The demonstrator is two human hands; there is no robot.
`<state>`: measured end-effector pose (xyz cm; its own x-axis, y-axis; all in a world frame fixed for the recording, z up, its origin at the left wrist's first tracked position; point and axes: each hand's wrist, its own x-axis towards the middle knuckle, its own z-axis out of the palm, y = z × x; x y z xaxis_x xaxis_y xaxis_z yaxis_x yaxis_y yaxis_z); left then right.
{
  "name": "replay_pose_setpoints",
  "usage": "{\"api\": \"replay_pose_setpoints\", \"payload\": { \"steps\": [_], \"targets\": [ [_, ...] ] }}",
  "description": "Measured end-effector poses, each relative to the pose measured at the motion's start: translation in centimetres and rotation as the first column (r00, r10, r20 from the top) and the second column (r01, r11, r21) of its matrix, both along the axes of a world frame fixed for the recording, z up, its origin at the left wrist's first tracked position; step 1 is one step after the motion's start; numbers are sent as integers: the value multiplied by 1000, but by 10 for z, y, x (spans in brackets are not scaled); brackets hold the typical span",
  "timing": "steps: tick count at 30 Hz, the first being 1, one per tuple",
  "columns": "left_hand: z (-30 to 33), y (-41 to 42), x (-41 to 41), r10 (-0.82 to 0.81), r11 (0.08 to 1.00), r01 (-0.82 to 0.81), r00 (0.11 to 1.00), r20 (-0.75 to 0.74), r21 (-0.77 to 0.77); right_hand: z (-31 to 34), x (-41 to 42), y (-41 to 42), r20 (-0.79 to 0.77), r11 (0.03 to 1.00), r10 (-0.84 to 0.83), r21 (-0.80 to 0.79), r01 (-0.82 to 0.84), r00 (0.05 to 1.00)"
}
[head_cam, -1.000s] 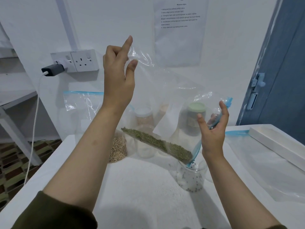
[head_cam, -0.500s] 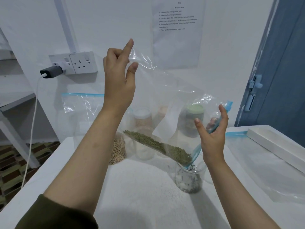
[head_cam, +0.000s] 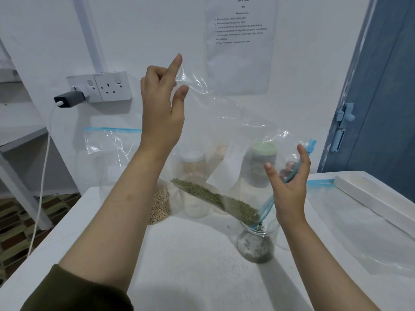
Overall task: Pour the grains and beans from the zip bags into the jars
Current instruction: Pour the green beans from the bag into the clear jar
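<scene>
Left hand (head_cam: pixel 160 113) raised high, pinching the bottom corner of a clear zip bag (head_cam: pixel 235 135) between curled fingers and thumb, forefinger pointing up; right hand (head_cam: pixel 289 187) lower, fingers curled round the blue zip edge (head_cam: pixel 267 209) at the bag's mouth; bag slants down from upper left to lower right. Green mung beans (head_cam: pixel 215 198) lie in a band along the bag's lower fold, sliding toward the mouth; the mouth sits just over the open glass jar (head_cam: pixel 256 245), which stands on the white table (head_cam: pixel 190 265) and holds a layer of beans at its bottom. Behind the bag: a bag of pale grain (head_cam: pixel 160 206), a green-lidded jar (head_cam: pixel 263 164), other jars blurred through the plastic. An empty zip bag (head_cam: pixel 370 232) lies flat to the right; wall socket with charger (head_cam: pixel 98 89) up left.
</scene>
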<state>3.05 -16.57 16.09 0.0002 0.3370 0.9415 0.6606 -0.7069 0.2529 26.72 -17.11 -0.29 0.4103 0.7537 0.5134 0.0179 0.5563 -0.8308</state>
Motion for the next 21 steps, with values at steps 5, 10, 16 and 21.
{"api": "replay_pose_setpoints", "payload": {
  "steps": [5, 10, 16, 21],
  "targets": [
    [1, -1, 0, 2, 1000, -2, 1000, 5, 5, 2, -2, -1, 29, 1000, 18, 16, -19, 999],
    [1, -1, 1, 3, 1000, -3, 1000, -5, 16, 2, -1, -1, 57, 999, 20, 24, -21, 998],
    [2, -1, 0, 8, 999, -8, 1000, 0, 32, 2, 0, 5, 79, 999, 24, 26, -26, 997],
    [0, -2, 3, 5, 999, -5, 1000, -9, 36, 0, 3, 2, 75, 1000, 9, -6, -9, 997]
  ]
}}
